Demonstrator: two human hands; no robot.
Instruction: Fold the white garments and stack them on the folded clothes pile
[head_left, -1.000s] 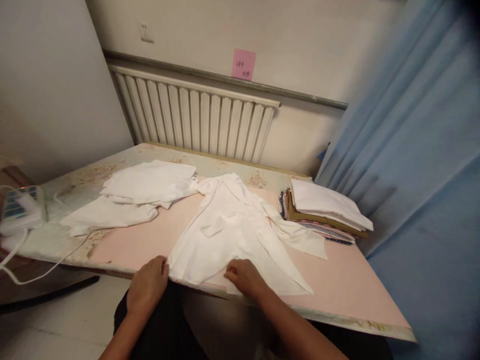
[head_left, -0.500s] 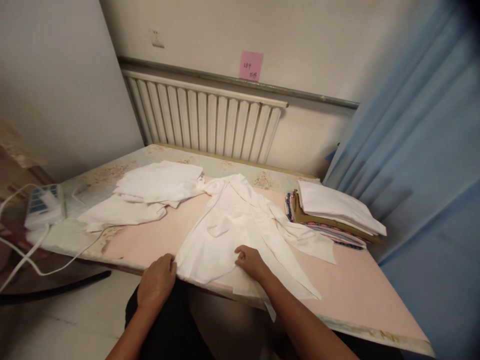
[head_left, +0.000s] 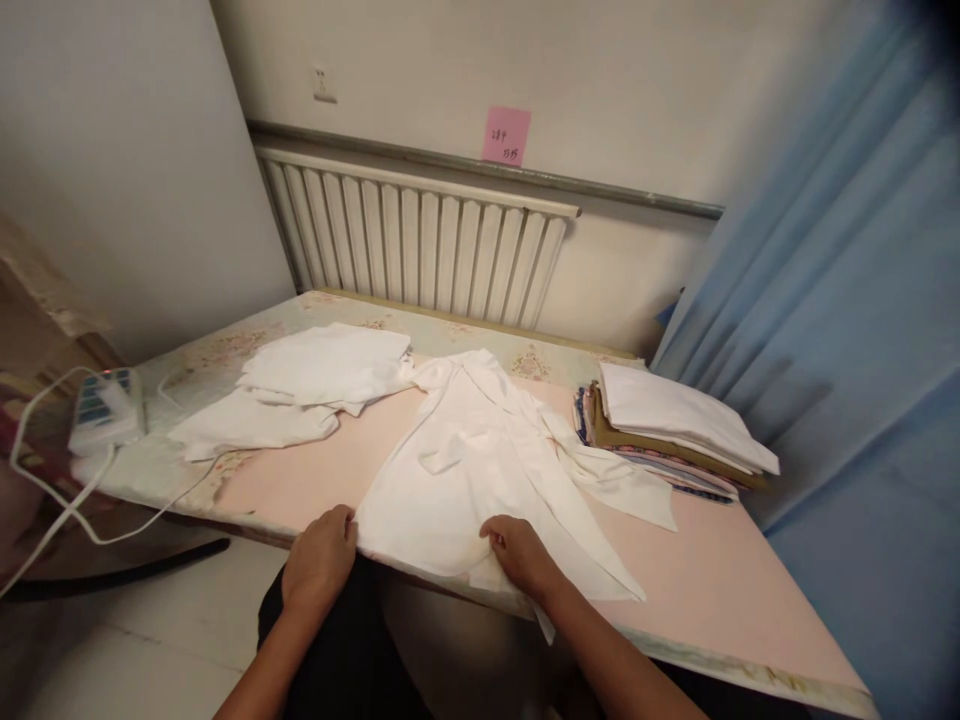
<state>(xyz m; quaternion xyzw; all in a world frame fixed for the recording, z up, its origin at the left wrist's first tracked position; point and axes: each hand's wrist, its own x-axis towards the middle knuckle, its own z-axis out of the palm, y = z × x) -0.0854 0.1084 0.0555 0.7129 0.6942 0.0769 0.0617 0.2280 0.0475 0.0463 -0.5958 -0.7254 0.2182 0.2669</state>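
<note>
A white shirt (head_left: 450,500) lies spread on the pink sheet (head_left: 300,485) over the near part of the table (head_left: 259,350), collar end toward the wall and hem along the front edge. The left hand (head_left: 321,558) is at the hem's left corner, its fingers curled together and seemingly pinching the cloth there; the right hand (head_left: 523,553) is farther along the hem, thumb and fingertips drawn together and apparently clamped on the fabric, though the exact grip is partly hidden. So far the body is opened out, with the right-hand sleeve (head_left: 634,487) stretched to the side; creases and a raised fold (head_left: 441,457) remain on the front, and a narrow strip of cloth (head_left: 545,625) hangs over the edge beside the right wrist. The other sleeve runs up to a heap of white clothes (head_left: 322,370) on the left, which crowds it; whether they touch is unclear. To the right, a stack of folded clothes (head_left: 679,440) sits just beyond the sleeve, before a blue curtain (head_left: 817,300). A white box (head_left: 109,420) and its cord (head_left: 124,535) occupy the far left, apart from the left hand, and a radiator (head_left: 420,235) stands behind the table
</note>
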